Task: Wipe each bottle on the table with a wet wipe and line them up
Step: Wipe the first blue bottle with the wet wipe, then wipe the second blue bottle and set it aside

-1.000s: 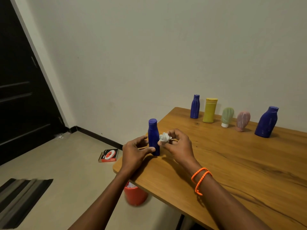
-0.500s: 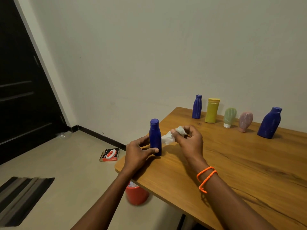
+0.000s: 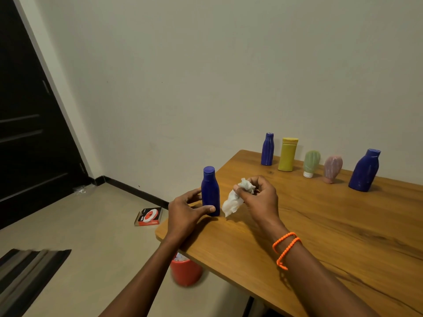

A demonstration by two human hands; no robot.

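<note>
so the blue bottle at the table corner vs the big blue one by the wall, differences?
The corner bottle is slimmer; the wall bottle is broader. The corner bottle is gripped by the left hand; the wall bottle stands untouched in the row. Both are upright, dark blue and capped.

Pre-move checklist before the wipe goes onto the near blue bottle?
1. Near blue bottle upright on table: ok.
2. Left hand steadies it, thumb and fingers at its base: ok.
3. Right hand holds wet wipe: ok.
4. Wipe touching bottle: not ok, it hangs beside it.
5. Bottle close to table's corner edge: not ok.
6. Wipe still damp: cannot tell.
</note>
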